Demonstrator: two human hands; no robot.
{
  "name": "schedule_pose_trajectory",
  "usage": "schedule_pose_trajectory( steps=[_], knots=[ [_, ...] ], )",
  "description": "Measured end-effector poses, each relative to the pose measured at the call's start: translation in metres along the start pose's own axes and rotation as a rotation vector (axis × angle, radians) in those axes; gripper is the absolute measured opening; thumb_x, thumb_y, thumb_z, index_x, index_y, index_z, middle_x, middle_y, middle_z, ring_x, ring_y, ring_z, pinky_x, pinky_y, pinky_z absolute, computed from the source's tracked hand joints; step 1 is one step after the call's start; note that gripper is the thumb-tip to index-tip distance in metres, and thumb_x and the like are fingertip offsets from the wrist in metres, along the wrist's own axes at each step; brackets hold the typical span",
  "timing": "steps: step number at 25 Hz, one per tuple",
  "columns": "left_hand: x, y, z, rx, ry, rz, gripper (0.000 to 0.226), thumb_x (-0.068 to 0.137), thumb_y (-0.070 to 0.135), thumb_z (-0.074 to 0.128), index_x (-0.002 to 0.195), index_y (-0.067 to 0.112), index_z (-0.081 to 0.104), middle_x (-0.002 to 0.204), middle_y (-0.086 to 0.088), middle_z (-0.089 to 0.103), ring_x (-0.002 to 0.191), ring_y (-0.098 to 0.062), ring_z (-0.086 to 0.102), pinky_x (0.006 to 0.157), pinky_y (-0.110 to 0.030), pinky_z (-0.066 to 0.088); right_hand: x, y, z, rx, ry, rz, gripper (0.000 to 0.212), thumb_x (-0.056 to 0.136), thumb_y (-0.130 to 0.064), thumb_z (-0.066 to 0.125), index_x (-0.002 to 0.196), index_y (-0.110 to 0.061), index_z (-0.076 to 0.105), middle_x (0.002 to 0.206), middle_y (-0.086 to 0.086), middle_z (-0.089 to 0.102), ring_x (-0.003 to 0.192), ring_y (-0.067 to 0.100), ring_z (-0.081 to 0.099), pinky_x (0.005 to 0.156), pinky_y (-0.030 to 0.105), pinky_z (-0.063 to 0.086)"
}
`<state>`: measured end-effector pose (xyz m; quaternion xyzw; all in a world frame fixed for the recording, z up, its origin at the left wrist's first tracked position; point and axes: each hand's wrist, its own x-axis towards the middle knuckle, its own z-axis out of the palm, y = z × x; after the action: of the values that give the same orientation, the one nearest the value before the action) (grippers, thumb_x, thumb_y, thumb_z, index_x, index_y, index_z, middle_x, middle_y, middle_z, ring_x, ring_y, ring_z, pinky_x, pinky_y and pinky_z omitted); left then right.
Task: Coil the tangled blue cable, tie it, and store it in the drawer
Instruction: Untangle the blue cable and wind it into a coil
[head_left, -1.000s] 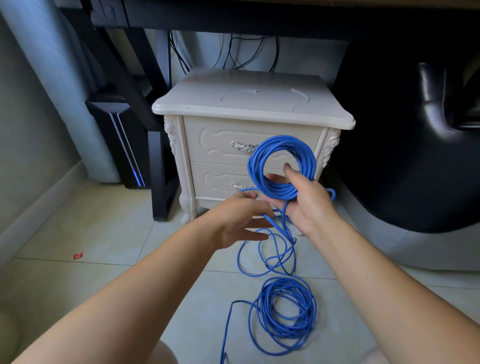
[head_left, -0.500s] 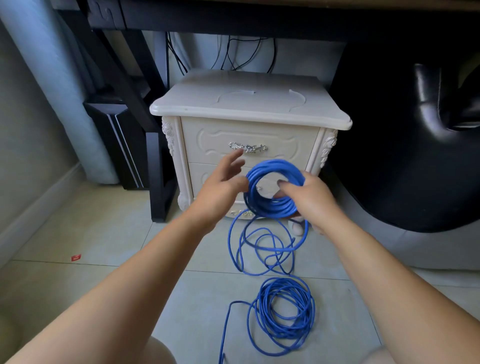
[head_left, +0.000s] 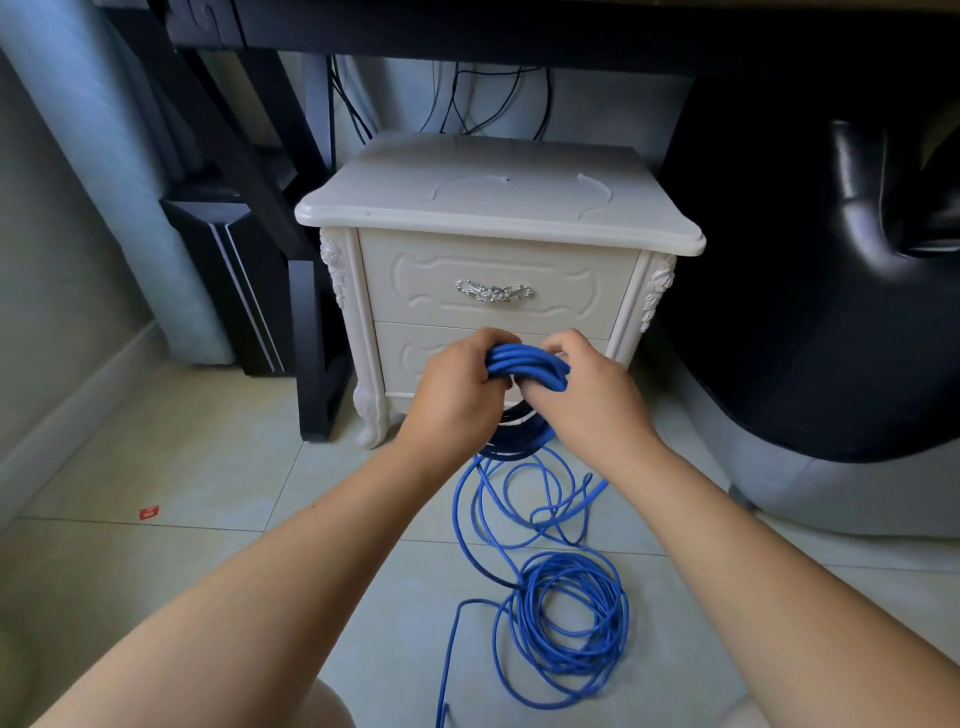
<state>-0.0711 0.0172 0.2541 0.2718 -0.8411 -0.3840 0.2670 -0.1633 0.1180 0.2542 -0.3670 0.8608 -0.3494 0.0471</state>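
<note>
Both hands hold a wound coil of blue cable (head_left: 524, 364) in front of the white nightstand's lower drawer. My left hand (head_left: 457, 395) grips the coil's left side and my right hand (head_left: 587, 395) grips its right side; the coil's lower part hangs in shadow between my wrists. From it, loose blue cable (head_left: 524, 499) trails down to the floor and joins a messy pile of loops (head_left: 566, 623) near my knees. The top drawer (head_left: 498, 280) with its silver handle (head_left: 494, 291) is closed. The lower drawer front is mostly hidden behind my hands.
The white nightstand (head_left: 493, 208) stands under a dark desk. A black computer tower (head_left: 234, 280) and a desk leg (head_left: 311, 353) are to its left, a black chair (head_left: 831, 286) to its right. A small red scrap (head_left: 149, 512) lies on the tiled floor.
The coil went from upright and open in my right hand to lowered and squeezed flat. My left hand came off the loose cable and took hold of the coil's left side.
</note>
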Motion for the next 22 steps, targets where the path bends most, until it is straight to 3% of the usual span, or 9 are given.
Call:
schedule_pose_trajectory(
  steps=[3, 6, 8, 11, 14, 17, 19, 22],
  knots=[
    [0.003, -0.002, -0.008, -0.258, 0.075, -0.239, 0.027, 0.089, 0.0, 0.049, 0.101, 0.02, 0.062, 0.078, 0.007, 0.066, 0.068, -0.011, 0.056, 0.059, -0.022, 0.043, 0.0, 0.005, 0.004, 0.275, -0.035, 0.116, 0.024, 0.079, -0.048, 0.067, 0.092, -0.031, 0.057, 0.081, -0.006, 0.068, 0.078, 0.019, 0.067, 0.076, 0.039, 0.055],
    [-0.001, 0.003, -0.006, -0.513, 0.098, -0.376, 0.021, 0.092, 0.001, 0.049, 0.095, 0.019, 0.06, 0.074, 0.004, 0.066, 0.064, -0.014, 0.053, 0.062, -0.026, 0.044, -0.005, -0.002, 0.013, 0.438, 0.014, 0.162, 0.019, 0.089, -0.042, 0.063, 0.102, -0.03, 0.055, 0.084, -0.004, 0.066, 0.077, 0.016, 0.064, 0.064, 0.017, 0.047],
    [-0.003, 0.004, -0.002, -0.687, 0.11, -0.451, 0.02, 0.091, -0.002, 0.049, 0.09, 0.016, 0.058, 0.072, 0.002, 0.064, 0.061, -0.015, 0.049, 0.063, -0.025, 0.044, -0.011, -0.01, 0.021, 0.544, 0.035, 0.216, 0.015, 0.093, -0.037, 0.059, 0.105, -0.03, 0.053, 0.092, -0.004, 0.069, 0.085, 0.012, 0.065, 0.065, 0.012, 0.043],
    [-0.004, 0.004, 0.002, -0.879, 0.142, -0.513, 0.021, 0.09, -0.005, 0.05, 0.089, 0.014, 0.058, 0.073, -0.001, 0.062, 0.058, -0.013, 0.049, 0.074, -0.032, 0.046, -0.014, -0.014, 0.028, 0.894, 0.031, 0.275, 0.018, 0.088, -0.027, 0.067, 0.105, -0.028, 0.06, 0.1, -0.001, 0.073, 0.093, 0.012, 0.07, 0.089, 0.032, 0.052],
    [-0.006, 0.001, 0.006, -1.034, 0.12, -0.53, 0.018, 0.093, -0.005, 0.048, 0.095, 0.011, 0.054, 0.075, -0.003, 0.062, 0.061, -0.012, 0.058, 0.076, -0.033, 0.047, -0.013, -0.014, 0.026, 1.005, 0.042, 0.259, 0.02, 0.085, -0.013, 0.068, 0.102, -0.023, 0.064, 0.091, 0.002, 0.075, 0.09, 0.018, 0.072, 0.095, 0.042, 0.053],
    [-0.006, -0.005, 0.007, -0.922, 0.018, -0.566, 0.009, 0.093, 0.006, 0.057, 0.095, 0.014, 0.059, 0.083, -0.003, 0.065, 0.081, -0.019, 0.062, 0.087, -0.035, 0.047, -0.012, -0.014, 0.02, 0.803, 0.096, 0.215, 0.019, 0.091, -0.007, 0.057, 0.096, -0.025, 0.06, 0.071, 0.004, 0.067, 0.062, 0.012, 0.069, 0.072, 0.03, 0.054],
    [-0.005, -0.005, 0.002, -0.649, -0.025, -0.514, 0.006, 0.09, 0.014, 0.065, 0.094, 0.018, 0.063, 0.083, 0.0, 0.062, 0.082, -0.018, 0.057, 0.08, -0.027, 0.046, -0.009, -0.012, 0.012, 0.637, 0.09, 0.16, 0.023, 0.093, -0.006, 0.051, 0.099, -0.028, 0.058, 0.074, 0.008, 0.064, 0.052, 0.008, 0.064, 0.059, 0.023, 0.05],
    [-0.006, -0.004, -0.005, -0.319, -0.05, -0.255, 0.035, 0.085, 0.014, 0.068, 0.118, 0.023, 0.061, 0.096, 0.006, 0.066, 0.083, -0.01, 0.061, 0.074, -0.014, 0.044, -0.008, -0.008, 0.004, 0.351, -0.013, 0.02, 0.035, 0.087, -0.004, 0.05, 0.102, -0.033, 0.059, 0.083, -0.003, 0.064, 0.069, 0.016, 0.065, 0.069, 0.032, 0.053]
  ],
)
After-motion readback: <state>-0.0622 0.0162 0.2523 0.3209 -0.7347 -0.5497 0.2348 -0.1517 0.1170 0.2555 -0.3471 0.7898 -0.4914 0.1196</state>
